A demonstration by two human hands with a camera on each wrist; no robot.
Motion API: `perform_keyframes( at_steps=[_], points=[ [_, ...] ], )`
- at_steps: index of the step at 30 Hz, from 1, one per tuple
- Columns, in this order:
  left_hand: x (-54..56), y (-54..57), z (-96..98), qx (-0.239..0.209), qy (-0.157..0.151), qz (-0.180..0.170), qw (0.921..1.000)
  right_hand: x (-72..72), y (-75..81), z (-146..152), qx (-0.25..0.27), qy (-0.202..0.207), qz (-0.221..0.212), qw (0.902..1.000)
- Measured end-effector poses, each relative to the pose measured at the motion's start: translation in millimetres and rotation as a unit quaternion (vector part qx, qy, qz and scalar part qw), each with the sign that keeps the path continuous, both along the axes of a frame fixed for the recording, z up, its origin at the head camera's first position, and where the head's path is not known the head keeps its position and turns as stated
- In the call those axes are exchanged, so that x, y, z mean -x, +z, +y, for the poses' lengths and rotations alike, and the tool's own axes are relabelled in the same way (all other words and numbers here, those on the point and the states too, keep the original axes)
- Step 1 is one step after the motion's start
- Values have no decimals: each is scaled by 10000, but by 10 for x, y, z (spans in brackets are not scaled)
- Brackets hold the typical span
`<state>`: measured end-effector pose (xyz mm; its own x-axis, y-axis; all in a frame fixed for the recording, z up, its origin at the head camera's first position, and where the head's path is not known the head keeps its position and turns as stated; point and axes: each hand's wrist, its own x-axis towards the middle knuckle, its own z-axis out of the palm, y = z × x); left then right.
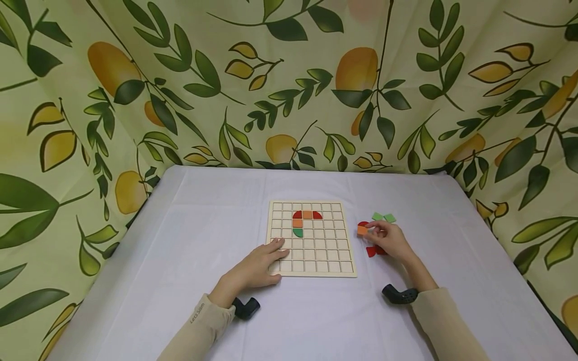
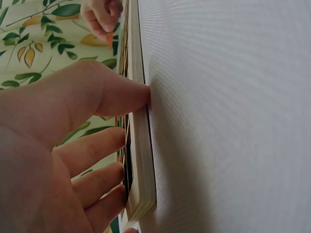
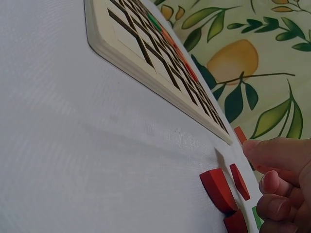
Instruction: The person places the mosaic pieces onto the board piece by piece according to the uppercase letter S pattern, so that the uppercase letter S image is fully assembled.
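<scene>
- Fruit-and-leaf-print curtain (image 1: 280,100) hanging behind and at both sides of the table.
- White-covered table (image 1: 135,281), its far edge meeting the curtain.
- Wooden grid board (image 1: 316,258) lying flat, well in from the table's left edge.
- Left hand (image 1: 259,263): grip released, fingers extended over the board's left edge by its near left corner, thumb against the near edge.
- Right hand (image 1: 387,239): grip pinching an orange square tile (image 1: 362,230) just beyond the board's right edge.
- Black devices (image 1: 400,294), one at each wrist.
- Red pieces (image 1: 371,251) below and beside the right hand, partly hidden.
- Two green tiles (image 1: 390,217) past that hand, towards the table's far edge.
- Five pieces in cells towards the board's far edge: two red rounded pieces (image 1: 317,215), two orange squares (image 1: 307,215), one green rounded piece (image 1: 298,232).
</scene>
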<state>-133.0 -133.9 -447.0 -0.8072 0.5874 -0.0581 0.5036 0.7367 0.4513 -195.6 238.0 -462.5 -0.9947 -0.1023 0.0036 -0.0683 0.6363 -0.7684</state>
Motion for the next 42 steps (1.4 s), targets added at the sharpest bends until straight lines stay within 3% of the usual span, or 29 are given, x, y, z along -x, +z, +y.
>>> perform_keyframes(
  at_steps=[33,42],
  points=[
    [-26,16,8,-13,3,51,10000,2,2,-369,560,317,-126,9978],
    [-4,7,9,39,18,17,10000,33,-16,-531,633,608,52,9961]
  ],
)
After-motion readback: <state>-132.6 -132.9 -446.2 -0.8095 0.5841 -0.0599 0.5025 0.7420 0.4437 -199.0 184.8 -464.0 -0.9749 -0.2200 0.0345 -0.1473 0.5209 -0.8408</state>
